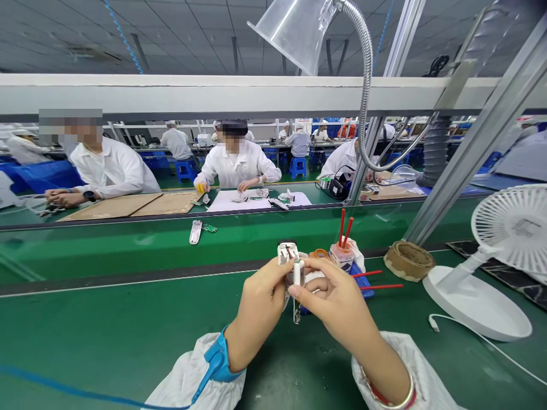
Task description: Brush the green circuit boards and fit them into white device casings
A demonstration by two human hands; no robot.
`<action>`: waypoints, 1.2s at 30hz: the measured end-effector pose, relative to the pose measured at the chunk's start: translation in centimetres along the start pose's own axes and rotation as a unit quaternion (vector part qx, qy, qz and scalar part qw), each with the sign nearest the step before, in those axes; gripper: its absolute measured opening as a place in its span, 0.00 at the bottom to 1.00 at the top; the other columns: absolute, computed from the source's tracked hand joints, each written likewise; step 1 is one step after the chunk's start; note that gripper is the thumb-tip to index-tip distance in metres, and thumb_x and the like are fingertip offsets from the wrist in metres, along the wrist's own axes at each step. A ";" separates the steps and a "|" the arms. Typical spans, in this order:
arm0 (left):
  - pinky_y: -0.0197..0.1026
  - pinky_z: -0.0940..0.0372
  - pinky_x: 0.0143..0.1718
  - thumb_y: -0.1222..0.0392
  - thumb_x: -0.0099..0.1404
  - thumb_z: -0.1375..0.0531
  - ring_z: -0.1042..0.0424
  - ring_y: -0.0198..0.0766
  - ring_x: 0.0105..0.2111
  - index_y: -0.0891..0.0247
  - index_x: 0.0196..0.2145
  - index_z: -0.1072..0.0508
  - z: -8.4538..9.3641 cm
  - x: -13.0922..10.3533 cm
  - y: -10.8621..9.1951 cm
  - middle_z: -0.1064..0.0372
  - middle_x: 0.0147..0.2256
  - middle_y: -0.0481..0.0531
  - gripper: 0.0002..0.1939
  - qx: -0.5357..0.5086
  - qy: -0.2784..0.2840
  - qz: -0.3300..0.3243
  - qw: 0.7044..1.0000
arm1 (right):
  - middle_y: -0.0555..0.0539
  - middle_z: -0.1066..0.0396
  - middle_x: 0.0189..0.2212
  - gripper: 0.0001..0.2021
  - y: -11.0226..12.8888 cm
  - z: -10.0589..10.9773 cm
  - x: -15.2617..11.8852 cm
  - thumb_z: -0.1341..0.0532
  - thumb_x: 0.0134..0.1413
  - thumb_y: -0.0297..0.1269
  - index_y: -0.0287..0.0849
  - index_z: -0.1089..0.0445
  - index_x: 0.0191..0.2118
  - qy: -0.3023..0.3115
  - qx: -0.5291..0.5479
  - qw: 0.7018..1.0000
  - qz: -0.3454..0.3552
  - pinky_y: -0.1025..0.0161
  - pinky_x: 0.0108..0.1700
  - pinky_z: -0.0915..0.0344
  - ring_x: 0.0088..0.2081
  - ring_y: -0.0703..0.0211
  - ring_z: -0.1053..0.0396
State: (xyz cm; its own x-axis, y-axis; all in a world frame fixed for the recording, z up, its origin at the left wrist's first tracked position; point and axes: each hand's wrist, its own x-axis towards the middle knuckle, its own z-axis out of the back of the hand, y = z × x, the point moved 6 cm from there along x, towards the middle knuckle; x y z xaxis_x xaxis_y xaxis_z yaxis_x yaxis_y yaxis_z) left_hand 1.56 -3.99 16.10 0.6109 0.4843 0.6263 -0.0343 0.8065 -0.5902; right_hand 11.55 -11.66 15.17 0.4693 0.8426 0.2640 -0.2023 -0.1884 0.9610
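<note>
Above the green bench, my left hand (260, 302) is closed around a small white plastic housing (287, 250), whose open end faces up. Close against it, my right hand (337, 290) pinches a narrow white part (298, 273) between thumb and fingers. From beneath that part a thin circuit board strip (297, 312) sticks down. My fingers cover much of both pieces, and I cannot tell whether they are joined. A blue wrist strap (220, 356) with a cord is on my left wrist.
Behind my hands stand a small bottle (342, 256) with red sticks and an orange tape roll (319, 254). A brown tape roll (409, 261) and white fan (478, 302) are at right. A white shell (195, 232) lies on the green belt (128, 245); co-workers sit beyond. A lamp (299, 34) hangs overhead.
</note>
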 end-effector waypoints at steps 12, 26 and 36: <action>0.39 0.35 0.40 0.68 0.57 0.45 0.30 0.38 0.38 0.56 0.58 0.41 -0.3 0.2 -0.6 0.31 0.47 0.51 0.30 -0.005 0.136 0.045 0.990 | 0.48 0.34 0.31 0.20 -1.4 0.9 1.5 0.32 0.47 0.43 0.38 0.31 0.44 0.117 0.195 0.963 -0.142 0.70 0.27 0.29 0.29 0.61 0.30; 0.32 0.40 0.27 0.68 0.58 0.44 0.33 0.32 0.22 0.57 0.42 0.27 0.3 0.3 0.5 0.29 0.24 0.44 0.15 0.016 0.070 0.130 0.989 | 0.47 0.37 0.35 0.17 -0.9 0.2 0.5 0.33 0.47 0.45 0.43 0.32 0.42 0.065 0.075 0.992 -0.074 0.63 0.28 0.27 0.38 0.53 0.34; 0.29 0.44 0.25 0.71 0.57 0.46 0.37 0.29 0.23 0.61 0.32 0.25 0.2 0.1 0.8 0.30 0.23 0.43 0.12 -0.033 0.049 0.152 0.987 | 0.48 0.39 0.34 0.11 1.2 -0.4 -0.9 0.33 0.47 0.35 0.42 0.32 0.37 -0.079 -0.155 0.976 0.128 0.70 0.22 0.29 0.32 0.59 0.36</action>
State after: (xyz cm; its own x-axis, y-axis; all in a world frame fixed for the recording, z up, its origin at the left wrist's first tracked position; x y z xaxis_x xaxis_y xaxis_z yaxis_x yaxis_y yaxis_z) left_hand 1.44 -3.23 15.85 0.6531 0.6635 0.3651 -0.1789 0.6036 -0.7769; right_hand 10.59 -12.43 16.08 0.4904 0.6952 0.5255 -0.5689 -0.2014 0.7974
